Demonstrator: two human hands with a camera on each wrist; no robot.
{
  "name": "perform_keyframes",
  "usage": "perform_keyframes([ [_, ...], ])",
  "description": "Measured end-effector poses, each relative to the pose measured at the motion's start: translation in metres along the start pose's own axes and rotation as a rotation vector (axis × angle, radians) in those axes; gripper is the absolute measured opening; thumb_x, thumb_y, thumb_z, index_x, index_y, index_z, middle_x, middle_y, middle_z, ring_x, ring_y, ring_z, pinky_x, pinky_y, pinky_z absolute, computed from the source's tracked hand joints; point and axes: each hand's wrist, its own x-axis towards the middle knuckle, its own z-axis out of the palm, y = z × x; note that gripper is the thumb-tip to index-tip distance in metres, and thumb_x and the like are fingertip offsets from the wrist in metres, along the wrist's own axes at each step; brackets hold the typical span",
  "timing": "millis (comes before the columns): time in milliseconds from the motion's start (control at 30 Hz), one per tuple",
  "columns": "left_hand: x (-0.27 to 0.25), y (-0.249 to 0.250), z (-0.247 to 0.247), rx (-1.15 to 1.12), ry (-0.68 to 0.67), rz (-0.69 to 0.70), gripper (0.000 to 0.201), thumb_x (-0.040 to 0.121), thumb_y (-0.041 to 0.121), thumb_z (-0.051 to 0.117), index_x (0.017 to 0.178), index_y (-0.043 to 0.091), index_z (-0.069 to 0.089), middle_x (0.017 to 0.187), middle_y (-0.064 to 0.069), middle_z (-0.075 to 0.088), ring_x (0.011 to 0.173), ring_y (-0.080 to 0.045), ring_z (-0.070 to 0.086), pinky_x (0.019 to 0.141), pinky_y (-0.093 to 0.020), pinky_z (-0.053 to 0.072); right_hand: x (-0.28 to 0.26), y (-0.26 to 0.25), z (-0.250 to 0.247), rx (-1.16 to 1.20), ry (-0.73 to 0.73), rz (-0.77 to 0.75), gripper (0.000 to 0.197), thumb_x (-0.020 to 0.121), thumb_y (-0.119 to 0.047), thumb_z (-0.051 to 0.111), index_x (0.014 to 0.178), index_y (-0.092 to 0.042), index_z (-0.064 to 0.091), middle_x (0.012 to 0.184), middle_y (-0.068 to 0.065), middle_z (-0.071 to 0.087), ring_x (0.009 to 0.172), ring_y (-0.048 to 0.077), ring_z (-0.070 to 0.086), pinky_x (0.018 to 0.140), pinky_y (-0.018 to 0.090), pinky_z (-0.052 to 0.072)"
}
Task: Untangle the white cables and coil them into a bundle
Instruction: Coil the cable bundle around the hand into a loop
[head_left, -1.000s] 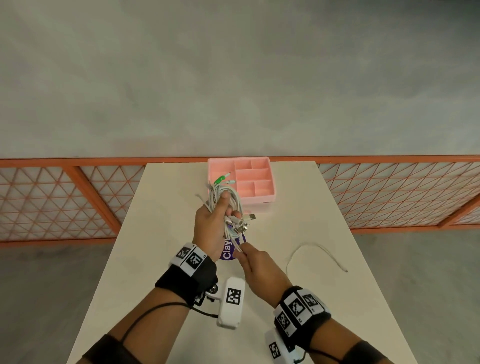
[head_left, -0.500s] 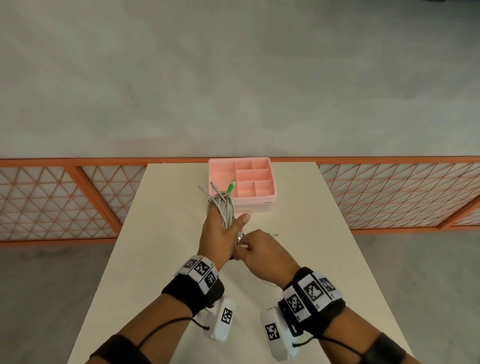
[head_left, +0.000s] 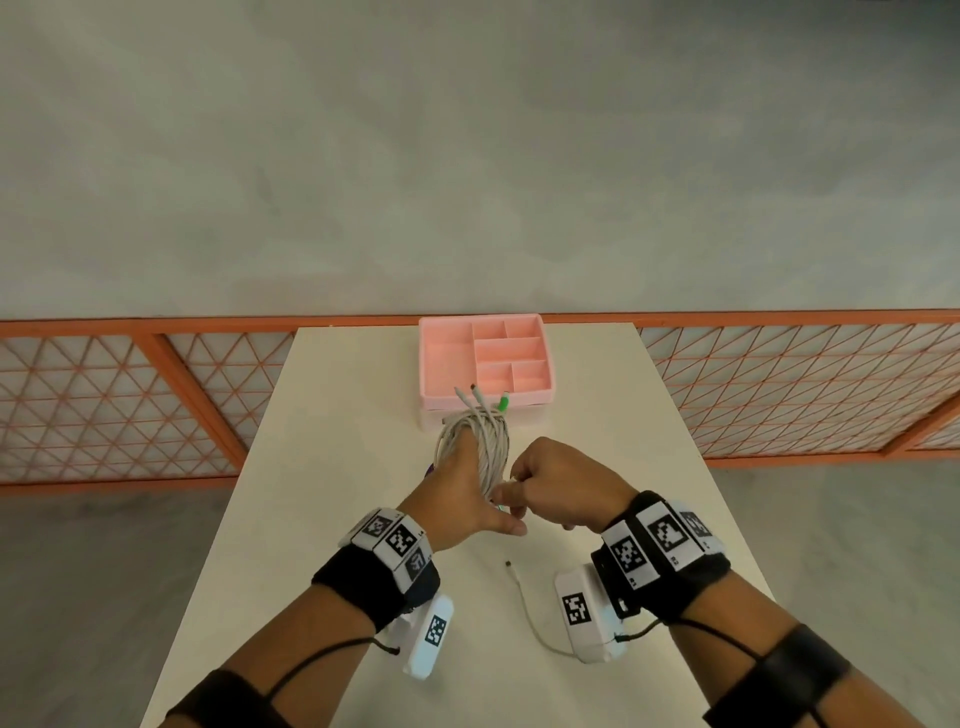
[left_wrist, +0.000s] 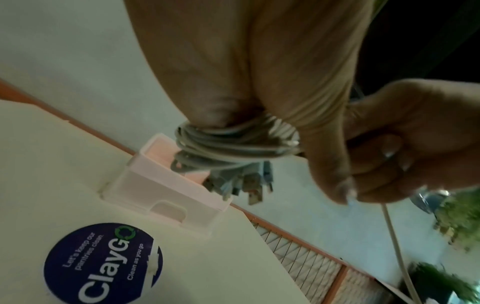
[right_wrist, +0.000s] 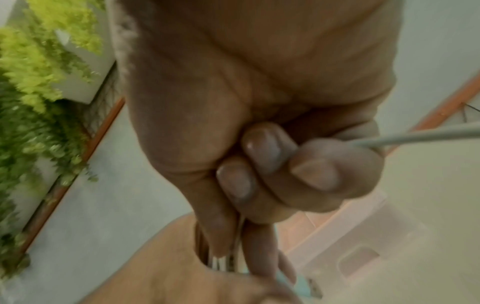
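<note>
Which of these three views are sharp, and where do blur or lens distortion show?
Head view: sharp, evenly lit; the left hand wrapped in the coil of white cables is crisp, while wide-angle bending curves the orange railing. Left wrist view: round dark-blue sticker readable, plants at right smeared. Right wrist view: soft throughout; right hand blurred around the white cable strand.

A pale cream bench (head_left: 363, 467) is seen running up the middle of the head view to an orange-framed railing (head_left: 156, 325), whose panels are filled with a diamond lattice (head_left: 78, 405) across the frame's width. Beyond it, in the upper half, a wide grey concrete floor (head_left: 467, 156) is shown under soft, even light. A round dark-blue sticker (left_wrist: 103, 263) is fixed to the bench. Blurred green foliage (right_wrist: 33, 102) is visible at the left of the right wrist view.
</note>
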Motion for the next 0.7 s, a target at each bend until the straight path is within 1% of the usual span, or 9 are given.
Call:
perform_keyframes([
  [67, -0.003, 0.008, 0.003, 0.072, 0.041, 0.082, 0.091, 0.064, 0.030, 0.091, 0.132, 0.014, 0.032, 0.125, -0.003, 0.050, 0.115, -0.021, 0.055, 0.087, -0.014, 0.050, 0.001, -0.001, -0.002, -0.045, -0.026, -0.029, 0.032, 0.081, -0.026, 0.068, 0.055, -0.011, 0.056, 0.049, 0.008, 0.052, 0.038, 0.016, 0.041, 0.044, 0.025, 0.036],
  [100, -0.003, 0.009, 0.004, 0.096, 0.054, 0.111, 0.079, 0.070, 0.026, 0.087, 0.129, 0.012, 0.036, 0.123, -0.002, 0.051, 0.113, -0.019, 0.056, 0.083, -0.011, 0.050, 0.002, -0.002, -0.005, -0.075, -0.039, -0.049, 0.033, 0.081, -0.025, 0.069, 0.056, -0.012, 0.053, 0.046, 0.000, 0.045, 0.039, 0.013, 0.038, 0.046, 0.026, 0.035],
  [167, -0.004, 0.006, 0.004, 0.093, 0.047, 0.114, 0.071, 0.073, 0.033, 0.082, 0.128, 0.016, 0.041, 0.121, 0.001, 0.053, 0.108, -0.017, 0.059, 0.080, -0.027, 0.057, 0.003, -0.003, -0.012, -0.137, -0.058, -0.083, 0.035, 0.083, -0.026, 0.072, 0.057, -0.013, 0.053, 0.047, -0.006, 0.041, 0.045, 0.010, 0.037, 0.050, 0.027, 0.034],
  [233, -0.005, 0.003, 0.001, 0.077, 0.038, 0.061, 0.074, 0.069, 0.045, 0.079, 0.130, 0.026, 0.042, 0.118, 0.005, 0.058, 0.105, -0.013, 0.062, 0.083, -0.039, 0.058, 0.004, -0.002, -0.025, -0.135, -0.067, -0.105, 0.025, 0.085, -0.025, 0.073, 0.068, -0.009, 0.065, 0.057, -0.003, 0.057, 0.054, 0.010, 0.050, 0.058, 0.026, 0.043],
  [333, -0.006, 0.007, -0.003, -0.076, -0.007, 0.051, 0.069, 0.075, 0.035, 0.083, 0.133, 0.031, 0.046, 0.108, 0.018, 0.066, 0.100, -0.001, 0.064, 0.091, -0.026, 0.051, 0.005, 0.001, -0.046, -0.083, -0.044, -0.166, 0.008, 0.087, -0.021, 0.072, 0.088, -0.014, 0.077, 0.085, -0.004, 0.076, 0.082, 0.012, 0.069, 0.083, 0.029, 0.054],
  [400, -0.006, 0.017, -0.006, -0.088, -0.053, 0.087, 0.053, 0.080, 0.026, 0.081, 0.123, 0.037, 0.052, 0.094, 0.029, 0.066, 0.091, 0.009, 0.061, 0.085, -0.015, 0.046, 0.007, 0.000, -0.056, -0.058, -0.010, -0.201, 0.006, 0.087, -0.018, 0.073, 0.089, -0.017, 0.078, 0.086, -0.006, 0.077, 0.086, 0.008, 0.070, 0.087, 0.026, 0.055],
  [467, -0.006, 0.026, -0.010, -0.104, -0.085, 0.102, 0.035, 0.083, 0.026, 0.079, 0.105, 0.040, 0.055, 0.084, 0.023, 0.065, 0.079, 0.003, 0.063, 0.077, -0.017, 0.048, 0.009, -0.001, -0.065, -0.034, 0.031, -0.223, 0.003, 0.084, -0.018, 0.076, 0.086, -0.019, 0.079, 0.083, -0.008, 0.076, 0.081, 0.003, 0.069, 0.082, 0.021, 0.052],
  [600, -0.012, 0.039, -0.018, -0.205, -0.155, 0.061, 0.022, 0.087, 0.023, 0.076, 0.095, 0.016, 0.057, 0.074, -0.001, 0.065, 0.064, -0.017, 0.064, 0.059, -0.025, 0.049, 0.012, 0.004, -0.086, 0.021, 0.190, -0.245, 0.003, 0.079, -0.020, 0.081, 0.080, -0.020, 0.077, 0.080, -0.006, 0.075, 0.080, 0.009, 0.069, 0.082, 0.027, 0.053],
  [700, -0.017, 0.044, -0.020, -0.419, -0.212, 0.012, 0.029, 0.082, 0.030, 0.077, 0.096, 0.014, 0.057, 0.073, -0.008, 0.063, 0.068, -0.027, 0.059, 0.067, -0.040, 0.048, 0.019, 0.016, -0.091, 0.182, 0.255, -0.272, 0.002, 0.082, -0.015, 0.078, 0.084, -0.014, 0.078, 0.084, -0.004, 0.076, 0.085, 0.012, 0.070, 0.087, 0.027, 0.054],
])
